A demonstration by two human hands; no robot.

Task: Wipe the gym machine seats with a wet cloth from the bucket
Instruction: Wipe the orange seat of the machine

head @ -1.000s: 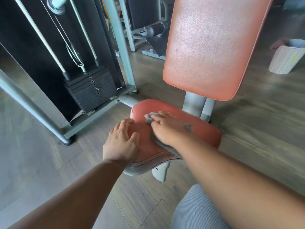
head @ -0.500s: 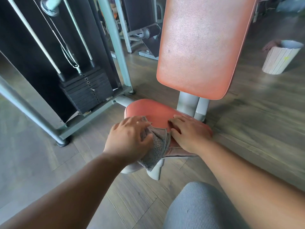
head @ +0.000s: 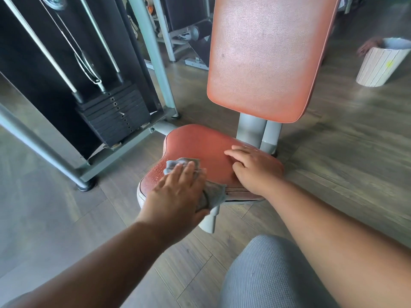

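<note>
While the left hand [head: 178,185] pressed flat on the limp, damp-looking grey cloth [head: 213,192], the right hand [head: 253,167] rested open on the red padded vinyl seat [head: 200,143].

A black weight stack [head: 113,116] stands at the wood floor's [head: 333,156] left, inside a grey steel frame [head: 153,61]; two chrome guide rods [head: 42,48] rise from it; a second machine's base [head: 195,61] lies farther back.

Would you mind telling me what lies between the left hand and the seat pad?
In the head view, the grey cloth lies between the left hand and the red seat pad; the hand presses it flat.
</note>
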